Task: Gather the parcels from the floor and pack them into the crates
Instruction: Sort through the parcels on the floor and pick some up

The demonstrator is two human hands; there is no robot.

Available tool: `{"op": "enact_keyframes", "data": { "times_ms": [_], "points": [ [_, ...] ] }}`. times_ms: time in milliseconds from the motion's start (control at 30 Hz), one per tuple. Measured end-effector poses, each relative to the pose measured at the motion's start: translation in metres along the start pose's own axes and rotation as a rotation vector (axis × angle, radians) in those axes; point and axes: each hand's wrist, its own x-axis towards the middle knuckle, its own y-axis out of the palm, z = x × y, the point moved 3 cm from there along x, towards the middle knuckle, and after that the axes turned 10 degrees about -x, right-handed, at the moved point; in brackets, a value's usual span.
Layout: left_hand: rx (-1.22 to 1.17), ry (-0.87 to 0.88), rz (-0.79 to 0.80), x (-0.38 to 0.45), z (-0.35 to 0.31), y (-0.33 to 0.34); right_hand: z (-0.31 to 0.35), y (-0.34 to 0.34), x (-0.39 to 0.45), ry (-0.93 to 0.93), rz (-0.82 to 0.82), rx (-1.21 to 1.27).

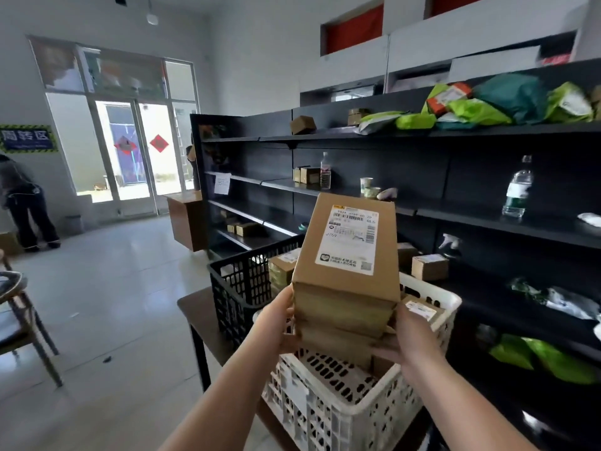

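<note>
Black shelving [422,177] runs along the right wall, carrying green mailer bags [478,112] on its top board and a water bottle [517,190] lower down. A small dark table [198,307] stands in front of it and bears two crates side by side: a black crate [247,281] toward the far edge, with a taped carton [282,270] inside, and a white crate [341,402] at the near edge, its perforated floor mostly bare. A cardboard parcel [349,262] with a white shipping label [351,239] on its upper face is held above the white crate. The left hand [278,320] grips the parcel's left side and the right hand [411,336] clasps its right side, fingers curled under the bottom edge. A smaller labelled box [422,309] rests at the white crate's far right rim, just beside the right hand
</note>
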Motion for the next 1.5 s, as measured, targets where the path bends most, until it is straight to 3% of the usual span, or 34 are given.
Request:
{"op": "enact_keyframes", "data": {
  "times_ms": [433, 567, 733, 967, 1067, 1200, 1267, 1367, 1500],
  "points": [
    [0.042, -0.079, 0.226, 0.162, -0.049, -0.01, -0.015, 0.062, 0.123, 0.124, -0.198, -0.017],
    [0.077, -0.149, 0.367, 0.198, -0.057, -0.014, -0.021, 0.079, 0.13, 0.157, -0.326, -0.008],
    [0.236, -0.251, 0.435, 0.224, -0.067, -0.03, -0.037, 0.108, 0.123, 0.141, -0.521, 0.009],
    [0.332, -0.364, 0.599, 0.257, -0.064, -0.053, -0.069, 0.144, 0.109, 0.261, -0.71, -0.011],
    [0.705, -0.02, 0.663, 0.283, -0.07, -0.056, -0.08, 0.147, 0.11, 0.348, -0.724, -0.046],
    [0.955, 0.421, 0.721, 0.308, -0.063, -0.051, -0.089, 0.135, 0.104, 0.428, -0.803, -0.212],
    [1.044, 0.451, 0.845, 0.308, -0.043, -0.045, -0.101, 0.133, 0.097, 0.478, -0.78, -0.331],
    [1.185, 0.341, 0.996, 0.298, -0.003, -0.034, -0.122, 0.132, 0.095, 0.543, -0.636, -0.532],
    [1.419, 0.487, 1.048, 0.282, 0.025, -0.013, -0.122, 0.125, 0.102, 0.505, -0.571, -0.569]
  ]
}}
